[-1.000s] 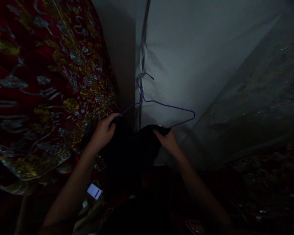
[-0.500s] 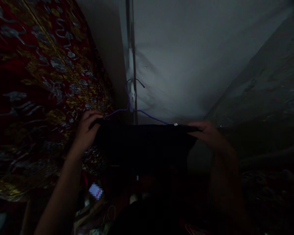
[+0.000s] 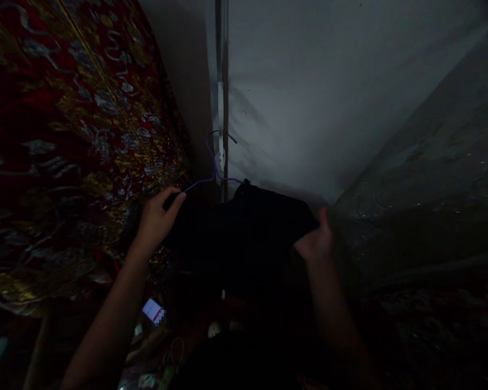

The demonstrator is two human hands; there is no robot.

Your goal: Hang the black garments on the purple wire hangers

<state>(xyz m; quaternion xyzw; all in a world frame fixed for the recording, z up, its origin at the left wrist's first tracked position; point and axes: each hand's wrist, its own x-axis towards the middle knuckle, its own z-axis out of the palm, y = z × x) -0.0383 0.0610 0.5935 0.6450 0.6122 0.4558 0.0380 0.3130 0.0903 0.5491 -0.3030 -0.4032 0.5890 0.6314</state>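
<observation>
cloth (image 3: pixel 248 233) spans left grip (image 3: pixel 158 216) to right grip (image 3: pixel 319 238).

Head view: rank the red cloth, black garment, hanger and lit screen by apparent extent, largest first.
1. Red cloth
2. Black garment, its lower edge lost in the dark
3. Hanger, counting only the part that shows
4. Lit screen

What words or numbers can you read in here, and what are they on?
There are none that can be read.
Lit screen: white with some red; any writing is too small and blurred to read.
Black garment: very dark, no lettering shows.
Red cloth: gold and silver patterns, no readable words.
</observation>
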